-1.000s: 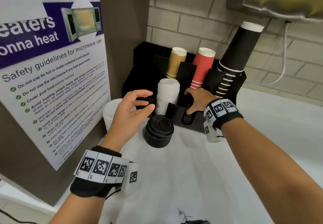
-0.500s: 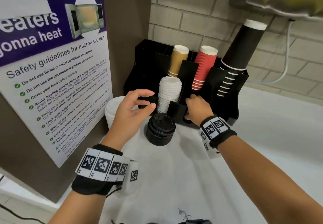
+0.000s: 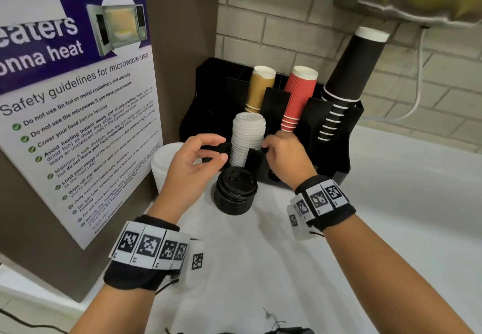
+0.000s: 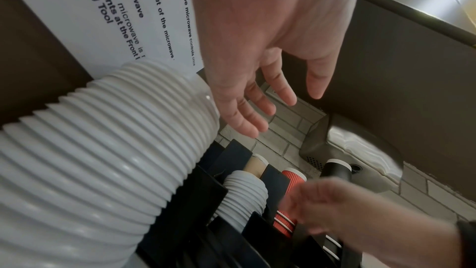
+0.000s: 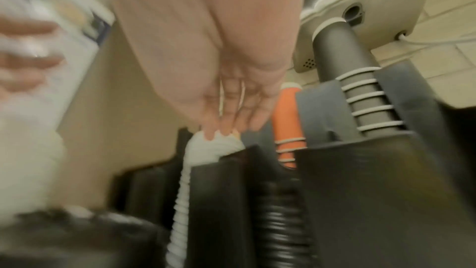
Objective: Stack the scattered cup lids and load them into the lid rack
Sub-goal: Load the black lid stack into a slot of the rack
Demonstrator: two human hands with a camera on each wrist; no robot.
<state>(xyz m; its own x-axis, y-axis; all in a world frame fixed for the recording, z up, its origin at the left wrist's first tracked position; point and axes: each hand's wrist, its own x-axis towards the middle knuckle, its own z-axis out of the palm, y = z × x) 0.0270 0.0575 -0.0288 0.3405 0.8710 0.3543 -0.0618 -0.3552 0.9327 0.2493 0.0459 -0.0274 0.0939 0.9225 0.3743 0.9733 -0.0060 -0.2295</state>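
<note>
Nearest on the white surface (image 3: 260, 268), a short stack of black lids (image 3: 236, 190) is seen standing upright and free, its ribbed rims nested and a raised sip spout showing on the top lid. To its left, against the wall poster (image 3: 78, 98), a taller stack of white lids (image 3: 163, 161) is partly hidden behind the left hand (image 3: 194, 166); in the left wrist view its rims read as close, even ridges. The left hand is held above the surface with fingers loosely spread and slightly curled, nothing gripped. The right hand (image 3: 285, 156) is placed at the front of the black lid rack (image 3: 336, 156), its fingers curled downward near the divider; whether anything is pinched cannot be told, since the right wrist view is blurred. Within the rack, a tall stack of white lids (image 3: 246, 140) is seated in a front compartment, leaning slightly back, and a column of black lids (image 5: 280, 221) is made out low in the neighbouring slot. Behind these, tan cups (image 3: 259, 88), red ribbed cups (image 3: 298, 98) and a long tilted stack of black cups (image 3: 347, 80) with white rims are held in the rear compartments, before a pale brick wall (image 3: 287, 28).
</note>
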